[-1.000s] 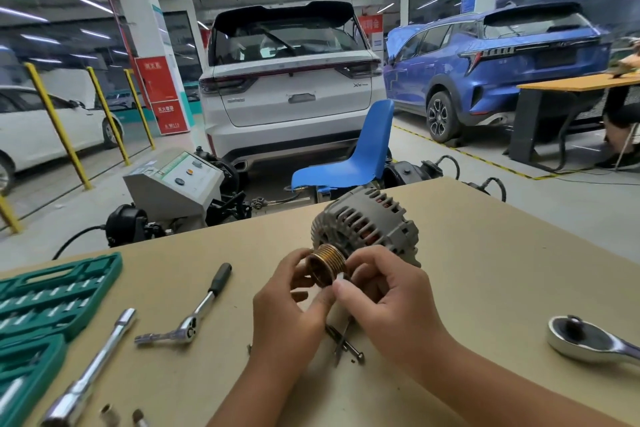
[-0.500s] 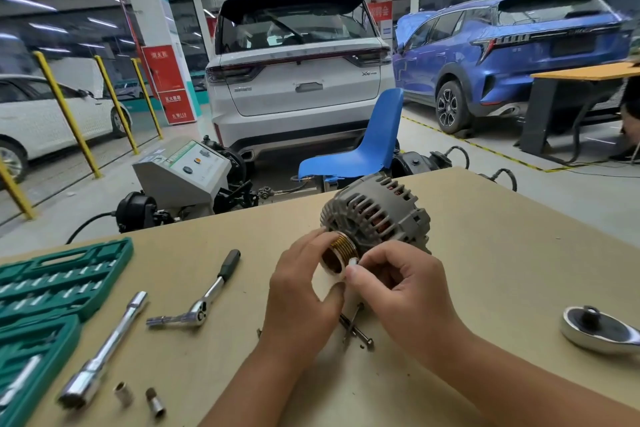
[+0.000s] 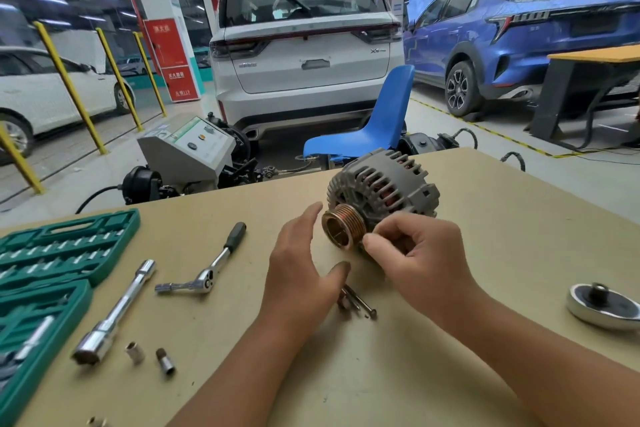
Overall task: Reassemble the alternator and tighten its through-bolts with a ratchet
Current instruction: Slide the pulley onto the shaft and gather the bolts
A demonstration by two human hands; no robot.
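A grey alternator (image 3: 384,184) lies on its side on the tan table (image 3: 519,225), its copper pulley (image 3: 343,230) facing me. My right hand (image 3: 412,256) pinches something small at the housing just right of the pulley; what it pinches is hidden by the fingers. My left hand (image 3: 301,263) hovers with relaxed, spread fingers left of and below the pulley, holding nothing. Loose through-bolts (image 3: 356,302) lie on the table between my hands. A small ratchet (image 3: 207,270) with a black grip lies to the left.
A green socket case (image 3: 52,253) lies open at the left edge. A long chrome extension bar (image 3: 114,315) and two loose sockets (image 3: 149,355) lie near it. A big ratchet head (image 3: 602,305) rests at the right. Beyond the table stand a blue chair (image 3: 374,125) and parked cars.
My left hand has let go of the pulley and opened, moving down and left. The right hand stays pinched at the housing by the pulley. The camera view has tilted down.
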